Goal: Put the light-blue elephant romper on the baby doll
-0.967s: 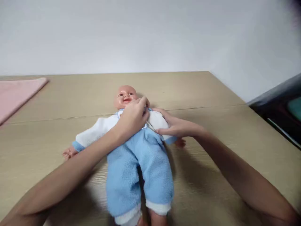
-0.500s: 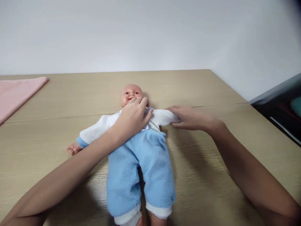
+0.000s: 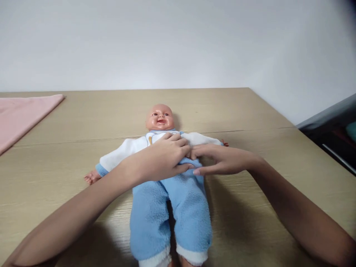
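A baby doll (image 3: 160,118) lies on its back on the wooden table (image 3: 244,111), head away from me. It wears a white fleece top and light blue fleece trousers (image 3: 169,207). My left hand (image 3: 164,157) rests on the doll's belly, fingers curled over the fabric at the waist. My right hand (image 3: 222,159) meets it from the right, thumb and fingers pinching the same fabric. The doll's arms stretch out to both sides.
A pink cloth (image 3: 22,115) lies at the table's far left. A white wall rises behind the table. Dark furniture (image 3: 333,129) with a teal object stands off the table's right edge.
My left hand slid down from the doll's neck to its waist. My right hand let go of the doll's sleeve and came in to the waist. The face now shows fully.
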Motion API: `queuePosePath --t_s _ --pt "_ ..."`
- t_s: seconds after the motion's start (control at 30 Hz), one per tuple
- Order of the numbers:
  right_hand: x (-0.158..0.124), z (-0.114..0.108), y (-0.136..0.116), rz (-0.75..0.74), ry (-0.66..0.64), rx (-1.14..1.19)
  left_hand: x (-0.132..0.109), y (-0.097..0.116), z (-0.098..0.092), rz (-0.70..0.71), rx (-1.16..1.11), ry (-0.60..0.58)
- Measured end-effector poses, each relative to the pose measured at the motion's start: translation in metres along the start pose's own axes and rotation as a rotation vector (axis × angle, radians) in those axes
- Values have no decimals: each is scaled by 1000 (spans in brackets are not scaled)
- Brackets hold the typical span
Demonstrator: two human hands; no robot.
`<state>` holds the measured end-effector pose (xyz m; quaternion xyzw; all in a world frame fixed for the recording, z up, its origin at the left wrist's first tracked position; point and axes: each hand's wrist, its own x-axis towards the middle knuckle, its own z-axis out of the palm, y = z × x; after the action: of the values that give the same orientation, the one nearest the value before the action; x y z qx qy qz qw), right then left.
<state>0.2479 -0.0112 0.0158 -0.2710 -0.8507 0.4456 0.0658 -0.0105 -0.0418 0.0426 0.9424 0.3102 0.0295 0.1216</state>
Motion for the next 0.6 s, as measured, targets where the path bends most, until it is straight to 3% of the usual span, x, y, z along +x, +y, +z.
queuePosePath --t_s 0.07,0.13,0.2,0.27,0.33,0.47,0.6 --pt "7 2 14 29 -7 299 2 0 3 -48 -18 15" --pt "14 9 26 29 73 577 5 -1 5 -107 -56 25" --pt "21 16 33 8 156 676 8 -5 5 -161 -135 27" --pt "24 22 34 -10 199 550 11 -10 7 -212 -216 48" --pt "23 25 30 9 216 263 13 -14 11 -245 -235 82" --pt "16 30 25 180 341 -308 15 -19 22 -248 -72 160" --pt "11 36 30 310 429 -587 12 -25 22 -190 -22 263"
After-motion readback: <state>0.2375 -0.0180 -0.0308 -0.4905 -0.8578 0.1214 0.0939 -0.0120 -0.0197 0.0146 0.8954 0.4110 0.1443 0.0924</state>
